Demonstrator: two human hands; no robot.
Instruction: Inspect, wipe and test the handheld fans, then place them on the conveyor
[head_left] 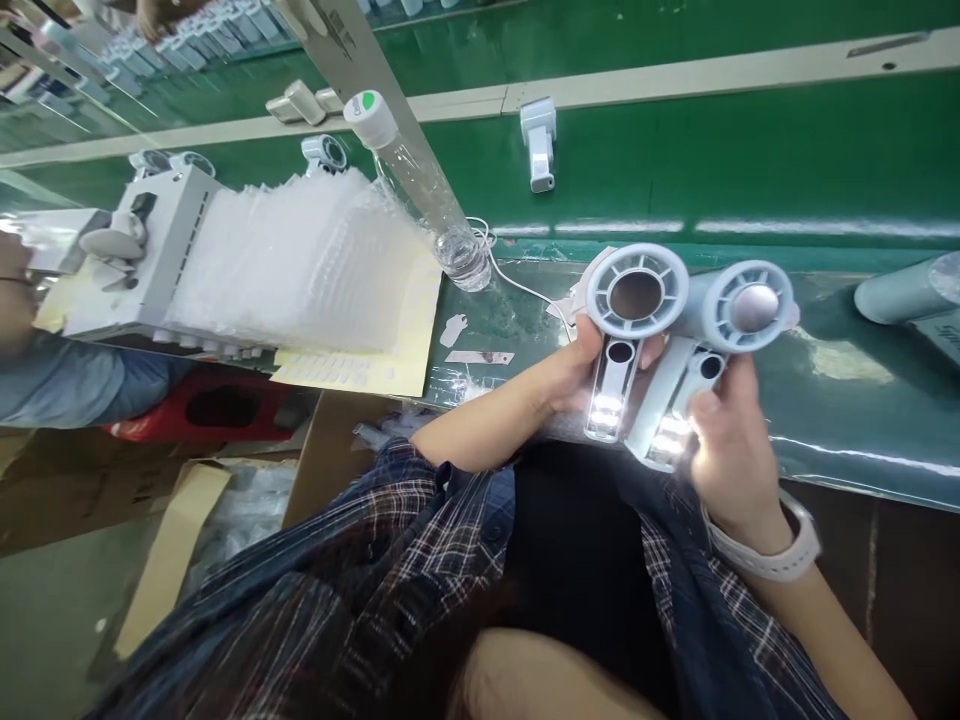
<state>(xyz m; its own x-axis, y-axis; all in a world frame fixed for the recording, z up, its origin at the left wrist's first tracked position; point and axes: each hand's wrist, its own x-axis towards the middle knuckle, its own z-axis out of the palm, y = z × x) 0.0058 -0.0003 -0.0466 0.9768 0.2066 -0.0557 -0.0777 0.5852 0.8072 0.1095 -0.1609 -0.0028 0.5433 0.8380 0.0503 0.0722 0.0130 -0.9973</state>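
Gripping one handheld fan (626,330) is the left hand (574,372); right hand (731,440) clasps another fan (720,345).

From the hands (652,400), green tabletop (750,160) lies open toward twelve and one o'clock. A water bottle (420,190) and stacked bubble bags (300,260) block ten o'clock; a grey cylinder (907,290) stands at three.
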